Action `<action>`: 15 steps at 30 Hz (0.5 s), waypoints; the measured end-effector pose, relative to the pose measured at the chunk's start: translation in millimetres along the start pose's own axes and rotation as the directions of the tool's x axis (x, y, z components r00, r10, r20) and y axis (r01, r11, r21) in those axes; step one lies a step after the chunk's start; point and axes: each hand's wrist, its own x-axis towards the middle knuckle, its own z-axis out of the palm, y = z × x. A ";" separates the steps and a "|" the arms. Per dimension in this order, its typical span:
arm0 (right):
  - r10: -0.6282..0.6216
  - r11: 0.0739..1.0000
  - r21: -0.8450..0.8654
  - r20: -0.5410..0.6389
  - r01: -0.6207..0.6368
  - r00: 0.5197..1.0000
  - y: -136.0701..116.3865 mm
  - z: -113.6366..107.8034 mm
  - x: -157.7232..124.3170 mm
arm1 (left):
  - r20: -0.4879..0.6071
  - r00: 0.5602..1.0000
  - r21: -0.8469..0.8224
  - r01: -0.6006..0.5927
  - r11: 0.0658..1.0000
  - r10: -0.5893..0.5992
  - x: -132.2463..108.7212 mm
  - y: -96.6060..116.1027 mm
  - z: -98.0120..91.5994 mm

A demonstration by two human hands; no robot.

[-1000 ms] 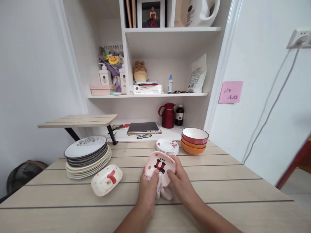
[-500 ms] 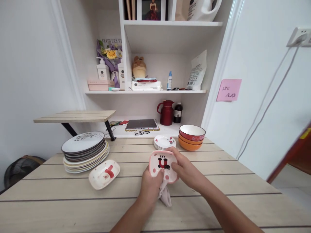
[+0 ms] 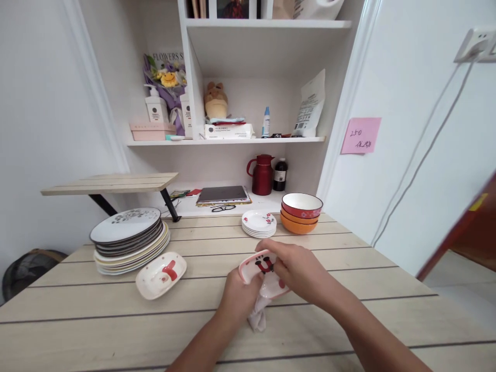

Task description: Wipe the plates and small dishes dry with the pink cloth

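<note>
Pink-rimmed dish (image 3: 265, 266) lies between my two hands, straight in front of me and held up over the slatted table (image 3: 96, 330); it is tilted, with the inside turned partly up and the CAT lettering upside down to me; my fingers cover so much of it that I cannot tell its long axis for sure; neither hand is nearer, since both touch it.

My left hand (image 3: 240, 294) grips the near left edge, thumb over the inside, the other fingers out of sight underneath; a pale cloth (image 3: 258, 316) hangs below the dish beside that hand, seemingly caught in its grasp; my right hand (image 3: 300, 268) is curled over the right side, fingers bent at the far rim and partly hiding the pattern.

To the left, well apart from my hands, sits an oval dish (image 3: 160, 275) with a red figure; just beyond it rises a stack of large plates (image 3: 129, 227); farther ahead are the small flowered plates (image 3: 259, 222), with the stacked bowls (image 3: 300, 222) just to their right; behind them come eyeglasses (image 3: 223, 208), a laptop (image 3: 223, 194) and a red jug (image 3: 262, 175).
</note>
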 end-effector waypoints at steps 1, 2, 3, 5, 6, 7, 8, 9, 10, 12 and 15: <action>-0.006 1.000 -0.003 -0.039 0.006 0.999 -0.7 3.5 1.4 | -0.007 1.000 -0.038 0.013 0.999 -0.013 0.6 -0.2 -1.3; -0.010 1.000 0.023 -0.088 0.012 0.996 -1.4 8.2 3.1 | -0.027 0.999 -0.076 0.034 0.997 -0.036 1.4 -0.8 -3.0; -0.008 0.997 0.077 -0.141 0.019 0.990 -2.1 14.0 5.1 | -0.053 0.996 -0.112 0.060 0.992 -0.066 2.4 -1.6 -4.9; -0.001 0.954 0.292 -0.235 0.071 0.972 -3.9 28.4 9.5 | -0.080 0.989 -0.197 0.110 0.974 -0.128 5.0 -3.2 -9.0; 0.016 0.901 0.422 -0.251 0.095 0.968 -5.1 36.5 11.6 | -0.076 0.986 -0.256 0.123 0.959 -0.147 6.3 -3.8 -10.9; 0.058 0.831 0.548 -0.246 0.089 0.968 -6.4 44.7 13.5 | -0.067 0.985 -0.321 0.130 0.938 -0.159 7.7 -4.2 -12.5; 0.116 0.743 0.667 -0.204 0.052 0.972 -7.9 52.9 15.2 | -0.062 0.984 -0.386 0.131 0.913 -0.167 8.9 -4.4 -13.7; 0.177 0.646 0.764 -0.165 0.012 0.970 -9.4 60.7 16.5 | -0.065 0.982 -0.441 0.130 0.888 -0.176 9.9 -4.5 -14.5; 0.208 0.560 0.828 -0.130 -0.009 0.970 -10.9 68.0 17.4 | -0.075 0.980 -0.482 0.126 0.867 -0.184 10.7 -4.6 -14.8; 0.238 0.423 0.905 -0.064 -0.044 0.969 -13.7 80.0 17.6 | -0.081 0.978 -0.523 0.121 0.844 -0.190 11.3 -5.1 -14.6; 0.274 0.277 0.950 0.064 -0.142 0.960 -17.8 88.3 15.1 | 0.005 0.987 -0.520 0.140 0.842 -0.162 10.2 -6.0 -13.2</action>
